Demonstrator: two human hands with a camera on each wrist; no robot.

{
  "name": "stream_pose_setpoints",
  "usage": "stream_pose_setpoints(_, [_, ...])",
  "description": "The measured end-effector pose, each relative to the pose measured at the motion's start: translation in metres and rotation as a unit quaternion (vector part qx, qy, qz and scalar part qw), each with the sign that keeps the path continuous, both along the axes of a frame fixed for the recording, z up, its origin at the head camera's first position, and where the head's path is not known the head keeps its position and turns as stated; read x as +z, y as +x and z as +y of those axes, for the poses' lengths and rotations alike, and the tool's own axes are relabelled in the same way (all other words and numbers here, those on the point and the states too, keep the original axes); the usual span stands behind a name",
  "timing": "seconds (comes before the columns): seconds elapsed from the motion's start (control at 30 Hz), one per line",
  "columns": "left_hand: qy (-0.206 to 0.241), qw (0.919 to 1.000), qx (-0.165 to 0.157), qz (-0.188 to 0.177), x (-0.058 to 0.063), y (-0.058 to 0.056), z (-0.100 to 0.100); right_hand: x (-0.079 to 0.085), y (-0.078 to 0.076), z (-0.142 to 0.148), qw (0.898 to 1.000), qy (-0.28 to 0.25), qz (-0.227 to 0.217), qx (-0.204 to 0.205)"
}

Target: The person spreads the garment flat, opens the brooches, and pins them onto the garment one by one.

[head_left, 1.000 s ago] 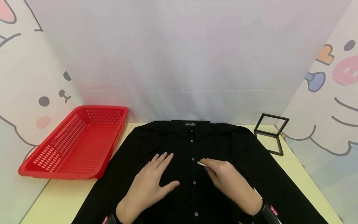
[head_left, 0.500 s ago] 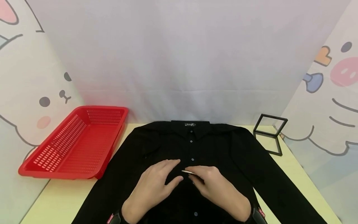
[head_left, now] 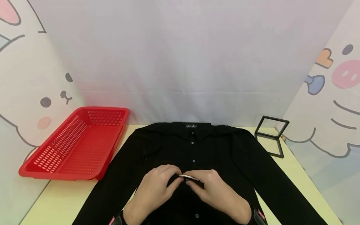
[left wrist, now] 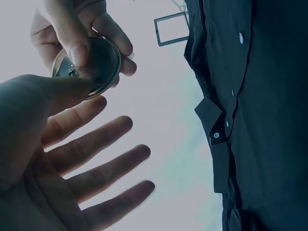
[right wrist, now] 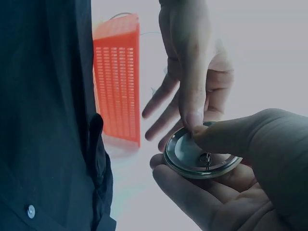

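A round pin badge [head_left: 187, 177] with a shiny metal rim is held between both hands over a black button-up shirt [head_left: 212, 150]. My right hand [head_left: 217, 190] pinches the badge, thumb on its back and fingers beneath. My left hand [head_left: 156, 190] pinches the opposite edge between thumb and index finger; its other fingers are spread in the left wrist view. The badge's back [right wrist: 185, 154] faces the thumbs, with a small metal clasp [right wrist: 206, 159] showing in the right wrist view. Its front is hidden. The shirt lies flat, collar at the far side, sleeves spread outward.
A red plastic basket [head_left: 102, 150] stands at the left of the pale yellow table [head_left: 59, 195]. At the back right is a black hinged square frame [head_left: 267, 135], propped upright. A white curtain [head_left: 182, 62] hangs behind, with cartoon-printed panels on both sides.
My right hand has brought the badge left and nearer to me. My left hand has moved inward, from open fingers over the shirt to pinching the badge's edge.
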State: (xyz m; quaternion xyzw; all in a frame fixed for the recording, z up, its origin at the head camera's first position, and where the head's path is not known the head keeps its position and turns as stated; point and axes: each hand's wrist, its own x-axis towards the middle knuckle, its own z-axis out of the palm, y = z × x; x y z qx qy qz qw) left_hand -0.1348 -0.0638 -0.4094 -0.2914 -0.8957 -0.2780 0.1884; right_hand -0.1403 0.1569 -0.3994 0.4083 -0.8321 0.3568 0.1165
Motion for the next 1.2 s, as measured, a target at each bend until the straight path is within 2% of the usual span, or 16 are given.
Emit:
stream_pose_setpoints(0.13, [0.003,0.9998,-0.013,0.016,-0.001,0.000,0.001,-0.001,0.000,-0.001,1.000,-0.003,-0.003,0.003])
stream_pose_setpoints(0.53, [0.008,0.9992,-0.007,0.039,0.001,-0.010,-0.001,0.004,-0.007,-0.007,0.999,-0.014,-0.032,-0.008])
stream_pose_setpoints(0.77, [0.011,0.9988,-0.004,0.048,-0.001,-0.016,0.007,0.002,-0.011,-0.004,0.999,-0.028,-0.041,-0.020])
stream_pose_setpoints(1.03, [0.008,0.9992,-0.002,0.038,-0.002,-0.019,0.012,0.004,-0.013,0.002,0.997,-0.034,-0.062,-0.023])
stream_pose_setpoints(1.2, [0.023,0.9995,-0.010,0.019,-0.001,-0.020,0.009,0.004,-0.015,0.005,0.998,-0.045,-0.032,-0.025])
